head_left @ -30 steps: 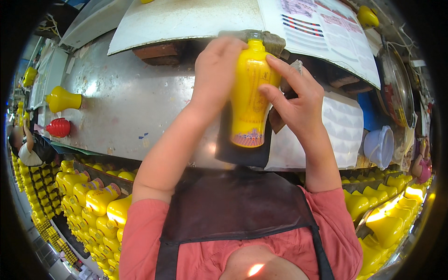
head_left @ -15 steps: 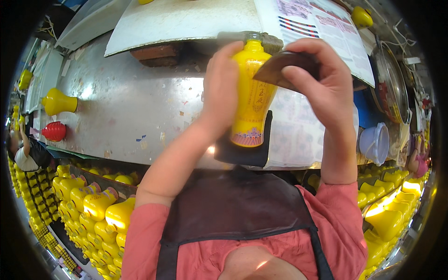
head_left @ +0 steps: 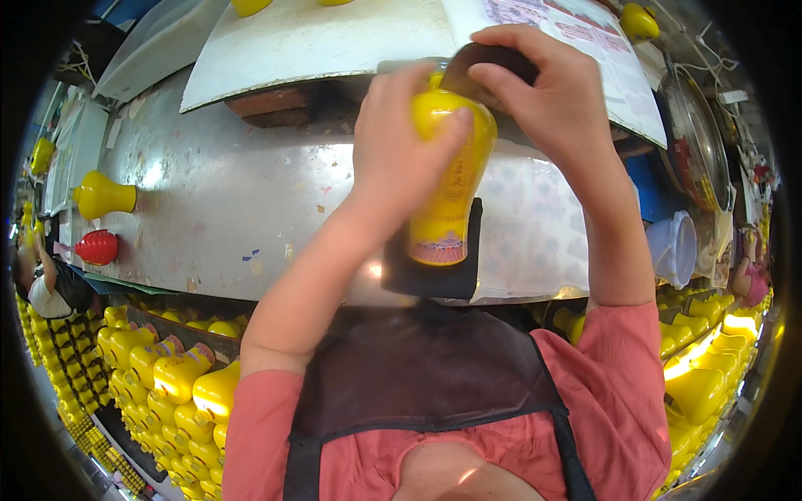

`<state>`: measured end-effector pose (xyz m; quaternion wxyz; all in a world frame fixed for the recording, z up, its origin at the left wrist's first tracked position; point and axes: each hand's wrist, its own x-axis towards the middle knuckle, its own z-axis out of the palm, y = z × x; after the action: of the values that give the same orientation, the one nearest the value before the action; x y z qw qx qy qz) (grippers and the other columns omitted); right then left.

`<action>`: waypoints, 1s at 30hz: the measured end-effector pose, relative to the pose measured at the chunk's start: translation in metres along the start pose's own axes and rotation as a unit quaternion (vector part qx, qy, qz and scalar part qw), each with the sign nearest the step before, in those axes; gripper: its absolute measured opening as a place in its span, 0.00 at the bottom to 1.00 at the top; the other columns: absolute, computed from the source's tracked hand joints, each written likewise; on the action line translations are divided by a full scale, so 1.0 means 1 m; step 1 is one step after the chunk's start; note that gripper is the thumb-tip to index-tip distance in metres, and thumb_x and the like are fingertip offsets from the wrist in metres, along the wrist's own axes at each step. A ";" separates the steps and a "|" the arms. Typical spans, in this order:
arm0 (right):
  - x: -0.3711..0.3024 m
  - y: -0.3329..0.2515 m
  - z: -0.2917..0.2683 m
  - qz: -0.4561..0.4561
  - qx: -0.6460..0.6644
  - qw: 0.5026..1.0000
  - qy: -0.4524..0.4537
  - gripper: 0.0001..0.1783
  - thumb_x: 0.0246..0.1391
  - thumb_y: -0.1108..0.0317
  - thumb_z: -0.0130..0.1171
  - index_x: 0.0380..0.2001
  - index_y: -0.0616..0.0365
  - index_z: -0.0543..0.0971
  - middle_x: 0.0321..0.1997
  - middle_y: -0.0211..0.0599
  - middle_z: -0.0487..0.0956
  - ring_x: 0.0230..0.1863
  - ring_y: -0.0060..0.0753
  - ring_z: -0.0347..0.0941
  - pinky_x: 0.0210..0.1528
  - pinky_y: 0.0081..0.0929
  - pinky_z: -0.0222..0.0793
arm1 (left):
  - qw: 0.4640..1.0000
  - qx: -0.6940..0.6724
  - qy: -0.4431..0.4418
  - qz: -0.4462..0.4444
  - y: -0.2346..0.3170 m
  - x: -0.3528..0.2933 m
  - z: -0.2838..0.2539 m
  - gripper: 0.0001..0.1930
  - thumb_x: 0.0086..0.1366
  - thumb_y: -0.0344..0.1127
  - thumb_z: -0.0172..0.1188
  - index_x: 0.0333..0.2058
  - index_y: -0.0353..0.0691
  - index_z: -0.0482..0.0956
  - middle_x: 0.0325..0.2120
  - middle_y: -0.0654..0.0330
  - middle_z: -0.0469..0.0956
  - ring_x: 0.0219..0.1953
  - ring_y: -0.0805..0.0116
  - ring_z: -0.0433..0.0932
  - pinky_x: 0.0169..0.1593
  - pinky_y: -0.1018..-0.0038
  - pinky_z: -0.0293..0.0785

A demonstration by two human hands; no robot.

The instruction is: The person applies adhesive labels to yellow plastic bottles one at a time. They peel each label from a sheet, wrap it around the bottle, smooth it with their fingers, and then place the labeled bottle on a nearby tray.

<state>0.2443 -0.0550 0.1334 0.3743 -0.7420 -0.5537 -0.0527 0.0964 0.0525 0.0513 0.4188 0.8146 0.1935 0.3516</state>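
A glossy yellow bottle (head_left: 451, 192) with a patterned band round its base lies on a black pad (head_left: 430, 282), its neck pointing away from me. My left hand (head_left: 393, 138) grips the bottle's upper body from the left, thumb across its face. Between the thumb and fingers of my right hand (head_left: 555, 92) is a thin, dark brown scraper (head_left: 493, 63) with a curved edge. Its tip touches or nearly touches the bottle's shoulder by the neck; I cannot tell which.
A yellow bottle (head_left: 107, 195) and a small red ribbed bottle (head_left: 98, 247) lie on the metal table (head_left: 225, 196) at left. A raised white board (head_left: 334, 42) spans the far side. A pale bucket (head_left: 673, 249) stands right. Many yellow bottles (head_left: 171, 380) fill racks below; other people are at both edges.
The scraper and my right hand have moved up and left, from the bottle's body to its shoulder. My left thumb has come across the bottle's front.
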 end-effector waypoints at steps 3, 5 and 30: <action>-0.018 0.003 -0.003 0.068 0.107 0.992 0.027 0.15 0.57 0.73 0.69 0.48 0.63 0.84 0.42 0.30 0.86 0.40 0.19 0.81 0.45 0.20 0.78 | 0.999 -0.027 0.019 -0.010 -0.003 0.005 0.005 0.17 0.68 0.40 0.59 0.50 0.36 0.78 0.48 0.49 0.76 0.49 0.48 0.75 0.57 0.59 0.72; -0.027 0.004 0.000 0.060 0.102 0.993 0.014 0.15 0.57 0.73 0.70 0.48 0.63 0.85 0.43 0.30 0.86 0.39 0.19 0.81 0.44 0.19 0.78 | 0.997 -0.069 0.030 0.019 -0.008 0.004 0.006 0.14 0.71 0.39 0.56 0.48 0.36 0.80 0.47 0.49 0.76 0.49 0.50 0.76 0.57 0.61 0.72; -0.034 -0.005 0.012 -0.022 -0.035 0.990 0.131 0.12 0.56 0.68 0.68 0.43 0.57 0.84 0.36 0.44 0.85 0.35 0.45 0.83 0.39 0.32 0.79 | 0.999 -0.044 0.025 0.013 0.002 -0.005 0.001 0.23 0.57 0.41 0.67 0.51 0.40 0.79 0.47 0.52 0.76 0.51 0.50 0.76 0.57 0.59 0.72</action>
<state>0.2227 -0.0737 0.1108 0.4160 -0.7288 -0.5142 -0.1775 0.0934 0.0479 0.0505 0.4446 0.7891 0.1778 0.3849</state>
